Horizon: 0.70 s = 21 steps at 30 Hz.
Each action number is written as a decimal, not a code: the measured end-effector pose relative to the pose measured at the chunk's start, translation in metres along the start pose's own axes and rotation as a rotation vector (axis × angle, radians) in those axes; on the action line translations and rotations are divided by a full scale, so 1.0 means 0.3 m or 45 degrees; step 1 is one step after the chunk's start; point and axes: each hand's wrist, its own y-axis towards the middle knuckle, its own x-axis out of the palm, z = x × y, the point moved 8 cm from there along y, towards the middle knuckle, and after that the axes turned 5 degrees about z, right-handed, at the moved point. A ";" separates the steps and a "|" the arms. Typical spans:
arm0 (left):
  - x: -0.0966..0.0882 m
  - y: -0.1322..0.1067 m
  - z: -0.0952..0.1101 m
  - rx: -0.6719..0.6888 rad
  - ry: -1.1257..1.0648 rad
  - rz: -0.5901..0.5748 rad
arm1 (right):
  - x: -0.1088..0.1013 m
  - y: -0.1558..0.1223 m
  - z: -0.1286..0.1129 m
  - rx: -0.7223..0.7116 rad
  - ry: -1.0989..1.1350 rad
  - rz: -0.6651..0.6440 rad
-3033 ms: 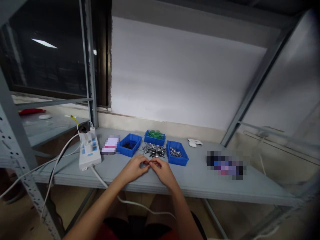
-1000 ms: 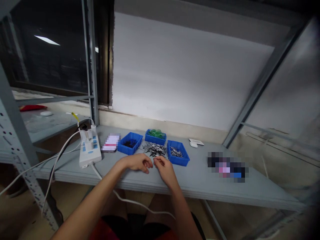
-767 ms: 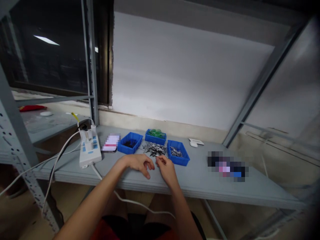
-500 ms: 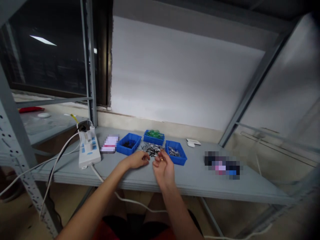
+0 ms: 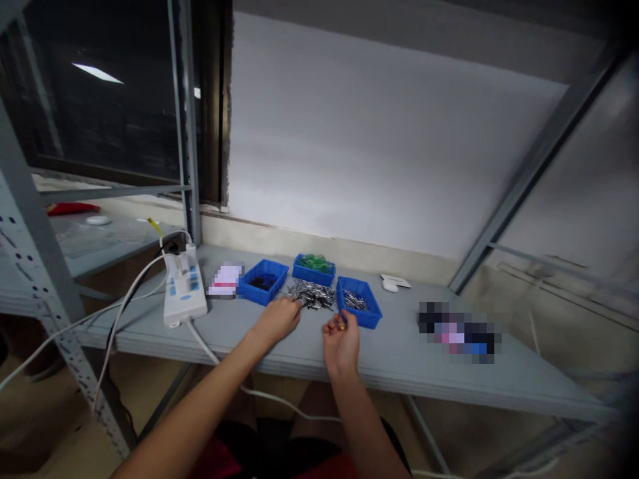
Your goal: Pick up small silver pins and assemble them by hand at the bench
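Note:
A loose pile of thin silver and dark metal pieces (image 5: 313, 295) lies on the grey shelf, between three blue bins. My left hand (image 5: 279, 319) is closed at the near left edge of this pile, back of the hand up; its fingertips are mostly hidden. To the right, my right hand (image 5: 342, 338) is turned palm up with curled fingers, just in front of the right bin (image 5: 372, 318), which holds silver pieces. What either hand grips is too small to make out. The left bin (image 5: 249, 295) contains dark small parts, and the back bin (image 5: 313, 275) green ones.
A white power strip (image 5: 186, 307) with plugs and cables stands at the left of the shelf (image 5: 399, 359). Beside it lies a blurred pinkish item (image 5: 225, 281). A white object (image 5: 390, 285) sits at the back right, with a blurred dark item (image 5: 456, 330) farther right. Metal uprights flank the shelf.
My hands have moved apart. The left now reaches to the pile's near left edge with its fingers closed; the right has drawn away from the pile, rightward. The view has shifted slightly.

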 end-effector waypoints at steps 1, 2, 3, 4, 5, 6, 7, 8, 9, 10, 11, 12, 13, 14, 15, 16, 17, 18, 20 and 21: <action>0.002 0.003 -0.004 -0.024 0.001 -0.011 | 0.008 0.003 0.000 -0.013 -0.087 -0.027; 0.003 0.008 -0.010 -0.051 -0.005 -0.017 | 0.016 0.004 -0.005 -0.052 -0.177 -0.051; 0.003 0.013 -0.014 -0.072 -0.014 -0.020 | 0.023 0.005 -0.014 -0.109 -0.256 -0.071; 0.004 0.020 -0.016 -0.085 -0.024 -0.022 | 0.030 0.006 -0.022 -0.165 -0.322 -0.094; 0.005 0.027 -0.016 -0.089 -0.036 -0.025 | 0.038 0.006 -0.026 -0.206 -0.379 -0.124; 0.008 0.035 -0.014 -0.086 -0.048 -0.027 | 0.048 0.006 -0.026 -0.231 -0.427 -0.167; 0.011 0.043 -0.011 -0.085 -0.060 -0.032 | 0.061 0.006 -0.021 -0.238 -0.472 -0.226; 0.015 0.050 -0.010 -0.090 -0.072 -0.038 | 0.075 0.006 -0.015 -0.242 -0.515 -0.293; 0.020 0.057 -0.010 -0.101 -0.083 -0.046 | 0.090 0.005 -0.008 -0.248 -0.559 -0.360; 0.025 0.063 -0.010 -0.113 -0.088 -0.057 | 0.105 0.003 -0.001 -0.258 -0.598 -0.425; 0.030 0.067 -0.010 -0.123 -0.086 -0.069 | 0.117 0.002 0.005 -0.269 -0.632 -0.480; 0.035 0.071 -0.011 -0.131 -0.076 -0.082 | 0.127 -0.001 0.011 -0.278 -0.662 -0.527; 0.040 0.074 -0.011 -0.135 -0.062 -0.093 | 0.135 -0.003 0.018 -0.282 -0.692 -0.570; 0.044 0.076 -0.011 -0.140 -0.047 -0.100 | 0.140 -0.007 0.024 -0.284 -0.720 -0.607; 0.047 0.077 -0.013 -0.149 -0.031 -0.105 | 0.144 -0.010 0.029 -0.288 -0.745 -0.637; 0.049 0.078 -0.016 -0.160 -0.018 -0.106 | 0.146 -0.014 0.032 -0.297 -0.766 -0.656; 0.050 0.078 -0.018 -0.173 -0.007 -0.105 | 0.146 -0.017 0.033 -0.309 -0.783 -0.669; 0.051 0.077 -0.022 -0.187 0.005 -0.106 | 0.146 -0.020 0.032 -0.319 -0.794 -0.675; 0.049 0.074 -0.030 -0.219 0.032 -0.102 | 0.145 -0.024 0.030 -0.322 -0.802 -0.674; 0.046 0.072 -0.034 -0.231 0.044 -0.096 | 0.144 -0.025 0.030 -0.315 -0.801 -0.672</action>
